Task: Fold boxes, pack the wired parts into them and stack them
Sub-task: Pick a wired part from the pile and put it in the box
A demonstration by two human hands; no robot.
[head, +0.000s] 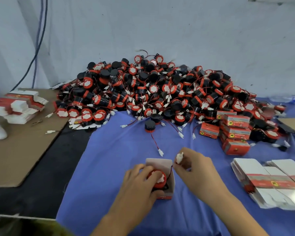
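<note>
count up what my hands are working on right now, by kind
open box: 1
wired part: 1, sitting in that box, gripped by the left hand
white plug: 1, on the part's red wire, pinched by the right hand
total: 3

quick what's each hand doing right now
Left hand: grips the red wired part sitting in the open box.
Right hand: pinches the white connector on that part's wire.
</note>
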